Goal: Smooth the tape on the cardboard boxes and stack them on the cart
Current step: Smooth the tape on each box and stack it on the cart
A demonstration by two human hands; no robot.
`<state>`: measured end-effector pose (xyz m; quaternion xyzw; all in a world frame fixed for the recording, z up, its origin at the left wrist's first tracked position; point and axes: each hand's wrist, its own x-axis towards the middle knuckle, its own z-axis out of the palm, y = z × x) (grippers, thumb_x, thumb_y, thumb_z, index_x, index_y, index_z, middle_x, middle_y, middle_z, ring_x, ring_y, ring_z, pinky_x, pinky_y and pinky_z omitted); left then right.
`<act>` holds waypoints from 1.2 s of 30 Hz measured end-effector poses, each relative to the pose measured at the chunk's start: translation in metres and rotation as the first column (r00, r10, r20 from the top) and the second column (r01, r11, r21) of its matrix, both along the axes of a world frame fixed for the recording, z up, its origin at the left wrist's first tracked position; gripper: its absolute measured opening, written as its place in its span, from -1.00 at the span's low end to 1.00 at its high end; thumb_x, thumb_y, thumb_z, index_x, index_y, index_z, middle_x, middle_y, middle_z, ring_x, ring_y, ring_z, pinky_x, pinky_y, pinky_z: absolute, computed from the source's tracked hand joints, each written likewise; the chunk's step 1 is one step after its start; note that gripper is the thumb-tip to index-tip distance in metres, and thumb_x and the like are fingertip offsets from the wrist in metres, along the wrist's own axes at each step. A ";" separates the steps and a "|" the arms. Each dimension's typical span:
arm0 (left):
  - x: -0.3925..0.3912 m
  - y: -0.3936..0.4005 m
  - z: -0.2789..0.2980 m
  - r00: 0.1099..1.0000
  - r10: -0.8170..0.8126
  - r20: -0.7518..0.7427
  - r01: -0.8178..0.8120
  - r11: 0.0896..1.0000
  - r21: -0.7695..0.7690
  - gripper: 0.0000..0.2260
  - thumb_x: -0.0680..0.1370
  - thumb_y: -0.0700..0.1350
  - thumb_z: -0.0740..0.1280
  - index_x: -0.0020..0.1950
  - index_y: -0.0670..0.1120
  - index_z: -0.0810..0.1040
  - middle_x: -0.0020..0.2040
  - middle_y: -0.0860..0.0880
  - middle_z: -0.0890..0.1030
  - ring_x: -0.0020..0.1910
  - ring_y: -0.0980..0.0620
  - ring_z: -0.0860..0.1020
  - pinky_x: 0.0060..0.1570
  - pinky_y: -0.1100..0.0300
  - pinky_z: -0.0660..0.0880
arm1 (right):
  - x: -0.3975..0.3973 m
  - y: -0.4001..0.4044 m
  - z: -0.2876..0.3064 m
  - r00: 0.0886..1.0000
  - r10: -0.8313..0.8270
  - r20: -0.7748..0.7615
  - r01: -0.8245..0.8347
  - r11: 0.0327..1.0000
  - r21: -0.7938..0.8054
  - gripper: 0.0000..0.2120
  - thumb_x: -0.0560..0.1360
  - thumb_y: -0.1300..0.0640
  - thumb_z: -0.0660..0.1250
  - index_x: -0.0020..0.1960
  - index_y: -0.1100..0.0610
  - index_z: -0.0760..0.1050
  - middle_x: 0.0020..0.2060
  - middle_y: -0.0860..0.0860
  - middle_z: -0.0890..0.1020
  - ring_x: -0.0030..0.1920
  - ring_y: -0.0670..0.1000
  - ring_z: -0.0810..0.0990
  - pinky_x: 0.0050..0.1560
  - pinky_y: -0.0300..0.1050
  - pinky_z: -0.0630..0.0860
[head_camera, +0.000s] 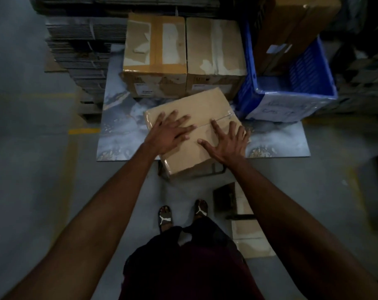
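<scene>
A plain cardboard box (205, 105) sits turned at an angle at the near edge of the cart's flat marbled deck (123, 126). Clear tape runs along its top seam and down its ends. My left hand (170, 132) lies flat on the box top, fingers spread over the seam. My right hand (227, 141) presses flat on the top to the right of the seam, fingers spread. Two taller cardboard boxes, one on the left (155, 50) and one on the right (215, 48), stand side by side at the far end of the deck.
A blue plastic crate (292, 94) holding a large box (292, 29) stands right of the cart. Stacks of flattened cardboard (80, 50) rise at the left and back. Flat cardboard pieces (246, 230) lie on the floor by my feet. A yellow line (84, 131) marks the grey floor.
</scene>
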<state>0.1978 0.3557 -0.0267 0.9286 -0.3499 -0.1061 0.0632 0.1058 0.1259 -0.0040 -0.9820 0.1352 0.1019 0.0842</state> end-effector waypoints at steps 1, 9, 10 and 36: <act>0.002 0.000 0.002 0.999 0.030 -0.015 -0.029 0.999 0.034 -0.57 0.65 0.30 -0.06 0.55 0.41 0.08 0.64 0.13 0.00 0.62 -0.14 -0.11 0.52 -0.24 -0.20 | 0.001 0.001 0.002 1.000 0.001 -0.020 -0.001 1.000 0.001 -0.14 0.40 -0.66 -0.08 0.60 -0.34 -0.08 0.61 0.21 0.06 0.57 0.35 0.02 0.50 0.43 -0.17; -0.078 -0.056 0.013 0.832 0.530 -0.166 -0.548 0.832 -0.090 -0.51 0.65 0.11 0.13 0.59 0.23 0.16 0.65 0.05 -0.01 0.61 -0.22 -0.15 0.49 -0.31 -0.25 | 0.003 -0.005 0.000 0.996 -0.082 -0.019 0.084 0.984 0.158 -0.15 0.32 -0.69 0.07 0.54 -0.46 0.00 0.64 0.07 -0.24 0.59 0.37 -0.15 0.46 0.54 -0.18; -0.085 -0.062 0.010 0.822 0.537 -0.191 -0.560 0.824 -0.092 -0.48 0.65 0.12 0.15 0.61 0.19 0.13 0.65 0.05 -0.03 0.61 -0.22 -0.18 0.49 -0.32 -0.27 | 0.004 -0.007 -0.001 0.996 -0.085 -0.019 0.087 0.984 0.157 -0.18 0.34 -0.67 0.08 0.53 -0.46 0.01 0.64 0.08 -0.23 0.59 0.37 -0.13 0.46 0.54 -0.16; -0.044 -0.070 0.027 0.915 0.401 -0.037 -0.401 0.916 0.002 -0.52 0.63 0.06 0.22 0.56 0.04 0.32 0.57 -0.06 0.27 0.48 -0.14 0.28 0.38 -0.12 0.29 | 0.032 -0.010 -0.014 0.888 0.425 0.175 -0.450 0.881 0.147 -0.50 0.64 -0.05 0.19 0.50 0.16 0.40 0.46 0.18 0.45 0.42 0.25 0.41 0.42 0.14 0.35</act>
